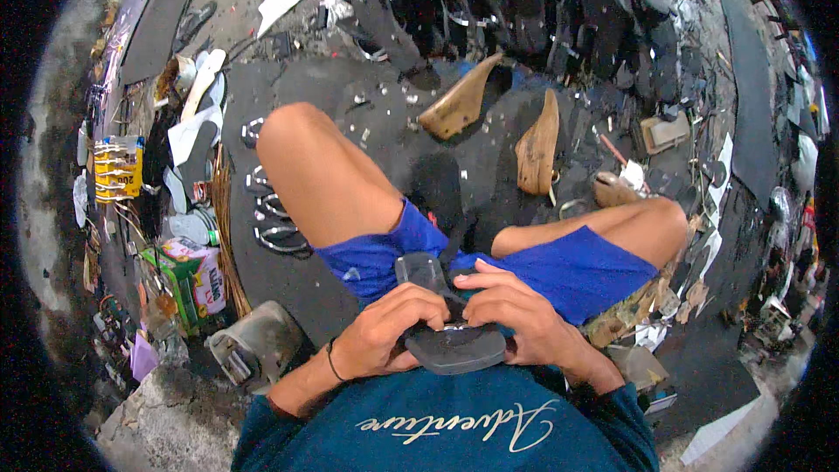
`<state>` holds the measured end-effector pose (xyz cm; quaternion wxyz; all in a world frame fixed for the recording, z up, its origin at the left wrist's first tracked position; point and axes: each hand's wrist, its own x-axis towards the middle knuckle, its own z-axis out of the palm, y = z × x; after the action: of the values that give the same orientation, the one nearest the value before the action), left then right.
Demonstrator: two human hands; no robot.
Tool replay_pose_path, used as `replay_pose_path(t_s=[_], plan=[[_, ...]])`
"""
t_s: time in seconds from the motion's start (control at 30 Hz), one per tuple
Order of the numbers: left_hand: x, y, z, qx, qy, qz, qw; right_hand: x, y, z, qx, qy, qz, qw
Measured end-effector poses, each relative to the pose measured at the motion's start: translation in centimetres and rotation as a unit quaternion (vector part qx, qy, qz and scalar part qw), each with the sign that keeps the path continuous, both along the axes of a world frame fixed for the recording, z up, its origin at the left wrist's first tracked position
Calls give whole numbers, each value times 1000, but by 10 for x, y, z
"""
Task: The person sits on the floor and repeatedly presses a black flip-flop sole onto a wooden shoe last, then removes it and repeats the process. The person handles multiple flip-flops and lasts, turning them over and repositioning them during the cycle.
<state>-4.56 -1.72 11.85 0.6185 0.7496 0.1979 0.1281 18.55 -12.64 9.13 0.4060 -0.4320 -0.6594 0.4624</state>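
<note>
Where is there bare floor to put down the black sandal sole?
Both hands, left hand and right hand, hold the black sandal sole. The dark floor mat is mostly bare between the raised knee and the two wooden shoe lasts. It is crowded by the metal buckles on the left and the black sandal pile beyond.

black sandal point(450, 341) | sole flat, strapped | on lap, held in both hands

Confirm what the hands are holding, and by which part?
Both hands hold a black flat sandal sole in the lap: left hand and right hand grip it across its middle, at the strap.
</note>
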Motion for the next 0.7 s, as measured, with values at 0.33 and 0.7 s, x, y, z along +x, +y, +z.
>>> replay_pose_path(t_s=[0.33,0.7], plan=[[2,17,-31,-433,57,478,762,-4,211,-267,-439,-123,-581,674],[26,35,-84,-509,-163,299,790,15,167,-232,-321,396,-485,710]])
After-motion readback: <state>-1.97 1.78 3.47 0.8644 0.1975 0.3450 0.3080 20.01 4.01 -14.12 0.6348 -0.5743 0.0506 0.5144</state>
